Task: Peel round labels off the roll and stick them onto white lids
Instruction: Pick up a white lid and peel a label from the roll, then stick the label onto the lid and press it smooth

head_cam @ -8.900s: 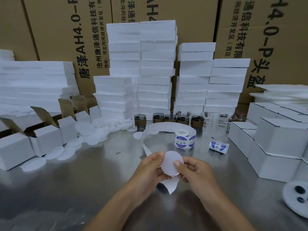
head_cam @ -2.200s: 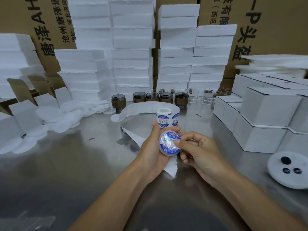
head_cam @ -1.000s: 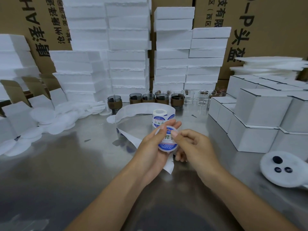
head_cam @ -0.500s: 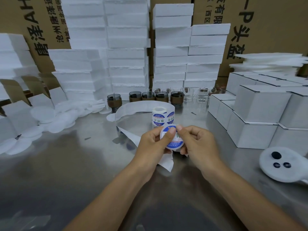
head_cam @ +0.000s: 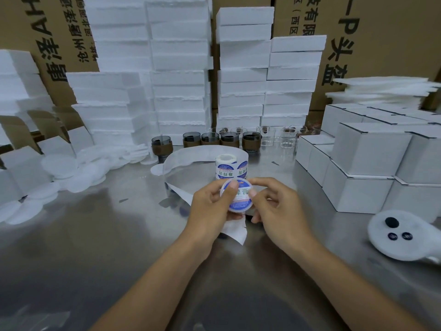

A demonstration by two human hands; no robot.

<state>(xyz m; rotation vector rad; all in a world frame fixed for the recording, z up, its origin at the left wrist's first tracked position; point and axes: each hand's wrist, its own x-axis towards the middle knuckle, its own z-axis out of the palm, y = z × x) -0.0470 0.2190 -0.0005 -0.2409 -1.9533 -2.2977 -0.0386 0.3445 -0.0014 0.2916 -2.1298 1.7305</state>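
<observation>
A white round lid [head_cam: 238, 199] with a blue-and-white round label on its face is held above the steel table [head_cam: 100, 240]. My left hand [head_cam: 210, 209] grips the lid, with the thumb lying across the label's upper left. My right hand [head_cam: 274, 206] holds the lid's right edge, fingers curled, thumb against the label. Just behind stands the label roll [head_cam: 230, 167], upright, its empty backing strip [head_cam: 191, 156] looping left and down under my hands. A heap of bare white lids [head_cam: 78, 170] lies at the left.
Stacked white foam slabs [head_cam: 181, 75] and brown cartons fill the back. Dark and clear glass cups [head_cam: 210, 139] line up behind the roll. White boxes [head_cam: 367, 163] crowd the right, open boxes [head_cam: 28, 158] the left. A white foam disc [head_cam: 405, 244] carrying dark buttons lies at the right.
The lid was bare white 8.9 s ago and carries a label since 2.2 s ago. Over the last second both thumbs have shifted across the label while the hands stay together.
</observation>
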